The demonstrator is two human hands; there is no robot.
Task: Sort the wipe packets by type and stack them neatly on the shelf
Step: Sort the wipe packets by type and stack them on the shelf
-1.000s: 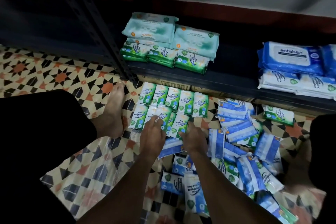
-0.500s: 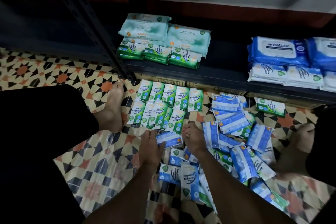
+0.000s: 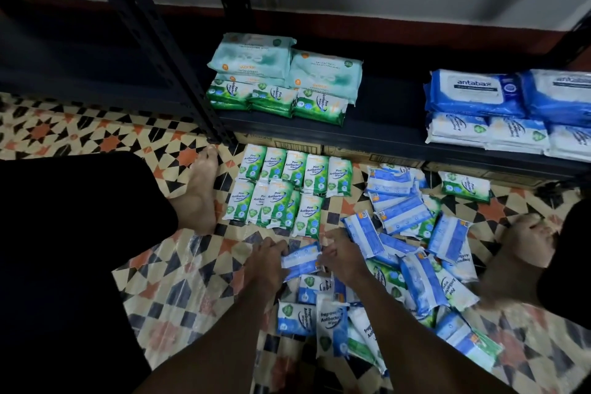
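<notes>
Blue packet (image 3: 300,261) pinched between both hands, left hand (image 3: 265,265) at its left end, right hand (image 3: 343,257) at its right, fingers curled onto its edges, just above the loose blue pile (image 3: 415,265) on the floor (image 3: 80,125). Probably lifted clear for sorting by colour. Green packets (image 3: 287,189) laid in two tidy rows far of the hands, likely staged for the shelf (image 3: 383,125). Already stacked there: green and pale teal at left (image 3: 281,83), blue at right (image 3: 511,105).

Both hands low: left (image 3: 267,262), right (image 3: 343,257), fingers curled, gripping.
</notes>
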